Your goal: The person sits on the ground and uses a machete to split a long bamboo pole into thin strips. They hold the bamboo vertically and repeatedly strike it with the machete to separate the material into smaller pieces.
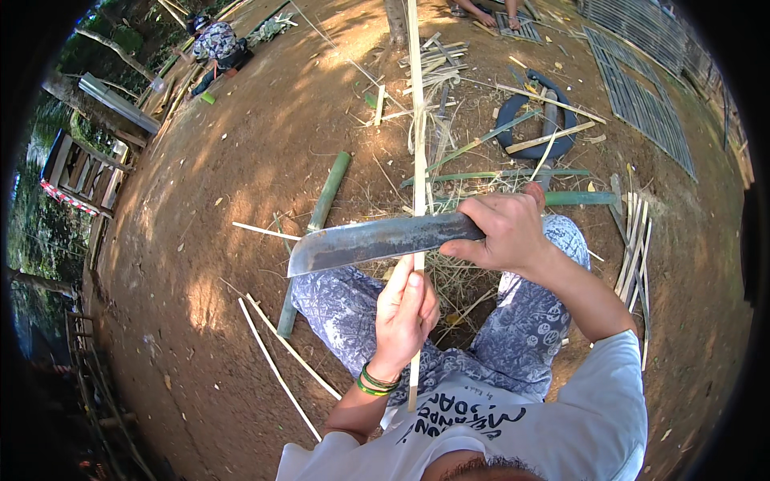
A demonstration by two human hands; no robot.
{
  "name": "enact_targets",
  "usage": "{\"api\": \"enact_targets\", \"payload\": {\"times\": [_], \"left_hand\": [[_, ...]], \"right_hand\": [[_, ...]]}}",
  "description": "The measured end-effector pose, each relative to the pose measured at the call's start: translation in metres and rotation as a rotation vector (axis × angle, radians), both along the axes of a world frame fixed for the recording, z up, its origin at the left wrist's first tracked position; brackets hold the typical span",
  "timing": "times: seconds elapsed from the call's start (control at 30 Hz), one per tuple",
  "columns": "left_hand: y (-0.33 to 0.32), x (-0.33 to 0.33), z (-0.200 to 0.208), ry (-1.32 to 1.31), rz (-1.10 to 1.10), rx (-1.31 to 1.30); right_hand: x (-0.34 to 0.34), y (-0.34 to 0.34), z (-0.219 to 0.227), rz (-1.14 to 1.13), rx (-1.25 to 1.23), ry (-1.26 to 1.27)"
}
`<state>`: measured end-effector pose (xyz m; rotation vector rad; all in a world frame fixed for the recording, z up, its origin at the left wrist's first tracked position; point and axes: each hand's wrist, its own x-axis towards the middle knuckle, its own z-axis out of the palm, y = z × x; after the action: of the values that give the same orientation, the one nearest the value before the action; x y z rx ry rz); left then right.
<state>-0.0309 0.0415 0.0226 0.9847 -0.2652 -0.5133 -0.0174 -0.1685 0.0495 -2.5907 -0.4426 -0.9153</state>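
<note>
My right hand (507, 228) is closed round the handle of a machete (373, 240), whose broad dark blade reaches across to the left. Under or against the blade runs a long pale bamboo strip (418, 136), pointing away from my body. Just nearer than the blade, my left hand (407, 313) grips that strip between thumb and fingers. The strip's near end hangs in front of my shirt. Whether the blade's edge bites into the strip cannot be made out. Thin shavings (461, 280) lie on the ground between my legs.
A green bamboo pole (330, 191) lies left of my knee. Split strips (634, 248) are piled at the right, more (437, 68) ahead. A black ring (568, 140) lies beyond my right hand. A person (215, 44) crouches far left; another's hands and feet show near slatted panels (642, 96).
</note>
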Motion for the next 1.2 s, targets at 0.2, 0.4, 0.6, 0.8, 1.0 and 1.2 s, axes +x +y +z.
{"api": "enact_targets", "payload": {"times": [0.2, 0.4, 0.6, 0.8, 1.0, 1.2], "left_hand": [[0.003, -0.004, 0.0, 0.013, -0.026, -0.015], [0.008, -0.006, -0.001, 0.053, -0.087, -0.02], [0.011, -0.01, 0.007, 0.055, -0.089, -0.033], [0.021, -0.014, -0.001, 0.034, -0.097, 0.0], [0.033, -0.02, -0.01, -0.036, -0.108, 0.021], [0.039, -0.024, -0.013, -0.006, -0.1, 0.023]], "right_hand": [[0.001, 0.0, 0.002, 0.012, -0.025, -0.03], [0.003, -0.001, 0.007, 0.024, -0.039, -0.051], [0.003, -0.003, 0.003, 0.064, -0.098, -0.082], [0.014, -0.016, 0.009, 0.004, -0.036, -0.052], [0.024, -0.036, 0.018, -0.13, -0.055, -0.089], [0.017, -0.031, 0.019, 0.006, -0.104, -0.093]]}}
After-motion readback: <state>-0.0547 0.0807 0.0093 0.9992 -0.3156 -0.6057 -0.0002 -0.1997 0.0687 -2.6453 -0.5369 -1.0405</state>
